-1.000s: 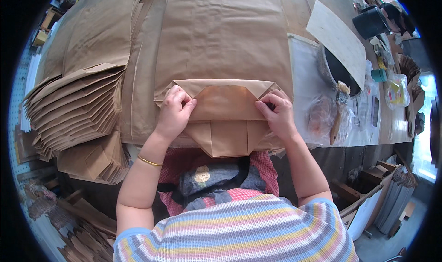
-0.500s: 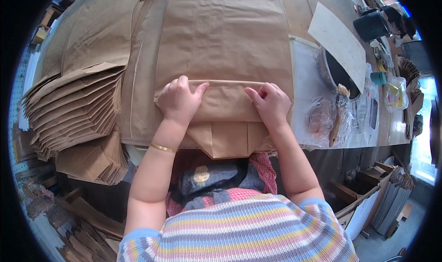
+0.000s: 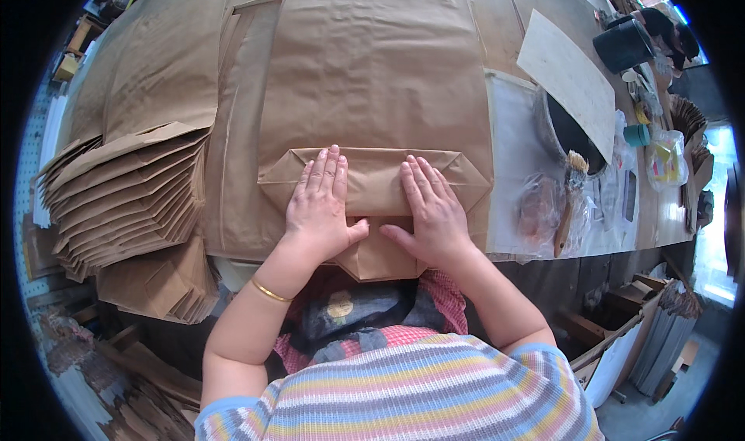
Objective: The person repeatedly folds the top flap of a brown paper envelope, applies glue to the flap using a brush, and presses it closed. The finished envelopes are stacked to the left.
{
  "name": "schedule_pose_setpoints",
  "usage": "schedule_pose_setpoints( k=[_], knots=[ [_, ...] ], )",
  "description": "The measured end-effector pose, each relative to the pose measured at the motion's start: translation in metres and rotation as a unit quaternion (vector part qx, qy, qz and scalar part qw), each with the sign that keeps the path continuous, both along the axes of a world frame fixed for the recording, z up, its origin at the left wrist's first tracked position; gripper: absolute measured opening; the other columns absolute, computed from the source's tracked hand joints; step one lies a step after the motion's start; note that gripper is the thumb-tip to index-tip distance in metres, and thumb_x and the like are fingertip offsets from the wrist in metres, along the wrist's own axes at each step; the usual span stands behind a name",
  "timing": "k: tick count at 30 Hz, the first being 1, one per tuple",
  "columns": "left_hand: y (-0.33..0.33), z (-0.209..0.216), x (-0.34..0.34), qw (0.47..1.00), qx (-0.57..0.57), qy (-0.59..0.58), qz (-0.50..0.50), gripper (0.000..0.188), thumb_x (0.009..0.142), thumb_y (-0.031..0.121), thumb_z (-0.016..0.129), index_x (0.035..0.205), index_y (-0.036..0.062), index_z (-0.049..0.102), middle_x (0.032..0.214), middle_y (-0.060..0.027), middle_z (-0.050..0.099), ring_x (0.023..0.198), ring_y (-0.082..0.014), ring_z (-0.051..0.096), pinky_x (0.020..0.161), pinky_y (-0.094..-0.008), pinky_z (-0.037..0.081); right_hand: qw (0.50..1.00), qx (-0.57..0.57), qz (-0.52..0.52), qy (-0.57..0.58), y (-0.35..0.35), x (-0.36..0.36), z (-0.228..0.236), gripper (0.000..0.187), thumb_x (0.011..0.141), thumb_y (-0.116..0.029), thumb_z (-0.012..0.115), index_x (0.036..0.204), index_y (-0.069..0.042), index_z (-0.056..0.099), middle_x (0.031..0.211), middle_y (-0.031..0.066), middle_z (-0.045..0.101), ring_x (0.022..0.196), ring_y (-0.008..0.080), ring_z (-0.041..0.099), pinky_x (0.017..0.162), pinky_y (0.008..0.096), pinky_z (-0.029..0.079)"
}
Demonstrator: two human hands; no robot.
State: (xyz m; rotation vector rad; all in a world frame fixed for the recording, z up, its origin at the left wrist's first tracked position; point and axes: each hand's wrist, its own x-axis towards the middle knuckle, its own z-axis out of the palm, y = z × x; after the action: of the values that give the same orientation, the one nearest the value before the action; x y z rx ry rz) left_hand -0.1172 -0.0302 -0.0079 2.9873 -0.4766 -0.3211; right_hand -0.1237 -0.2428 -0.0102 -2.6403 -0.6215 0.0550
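Observation:
A large brown paper bag [image 3: 372, 76] lies flat on the table in front of me. Its near end is folded into a flat, six-cornered bottom [image 3: 372, 179], with a flap [image 3: 380, 256] reaching over the table's front edge. My left hand [image 3: 320, 204] presses flat on the left half of the fold, fingers stretched out and pointing away from me. On the right half rests my right hand [image 3: 434, 212], palm down, its fingers also straight. The two thumbs point toward each other over the flap. Neither hand grips anything.
At the left, a fanned stack of folded brown bags [image 3: 128, 197] overhangs the table edge. On the right are a brush [image 3: 573, 197], a dark round container [image 3: 570, 127] partly covered by a pale board [image 3: 566, 65], plastic wrap [image 3: 541, 204] and a teal tub [image 3: 636, 135].
Both hands have let go of the folded edge and moved inward, now lying flat on it. The fold's pointed left and right corners have come into view.

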Motion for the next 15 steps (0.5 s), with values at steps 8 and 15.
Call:
schedule_pose_setpoints(
  k=[8,15],
  knots=[
    [-0.041,-0.015,-0.003,0.936,-0.08,-0.301,-0.166,0.045,0.081,0.017,0.055,0.12,-0.0069,0.058,0.118,-0.023,0.062,0.114,-0.0338,0.059,0.102,-0.0506,0.043,0.945,0.273,-0.18,-0.009,-0.04,-0.001,0.038,0.04,0.083,-0.013,0.071,0.119,0.001,0.064,0.117,0.0213,0.066,0.112,0.0353,0.062,0.097,0.0399,0.048],
    [0.037,0.083,0.07,0.927,0.183,-0.255,-0.206,0.021,0.074,0.021,0.061,0.079,0.0038,0.073,0.081,-0.0135,0.07,0.081,-0.0277,0.066,0.077,-0.0484,0.052,0.974,0.223,0.034,-0.035,-0.022,-0.005,0.047,0.03,0.076,-0.004,0.07,0.105,0.0,0.068,0.107,0.0171,0.07,0.103,0.0337,0.066,0.097,0.0437,0.049]
  ],
)
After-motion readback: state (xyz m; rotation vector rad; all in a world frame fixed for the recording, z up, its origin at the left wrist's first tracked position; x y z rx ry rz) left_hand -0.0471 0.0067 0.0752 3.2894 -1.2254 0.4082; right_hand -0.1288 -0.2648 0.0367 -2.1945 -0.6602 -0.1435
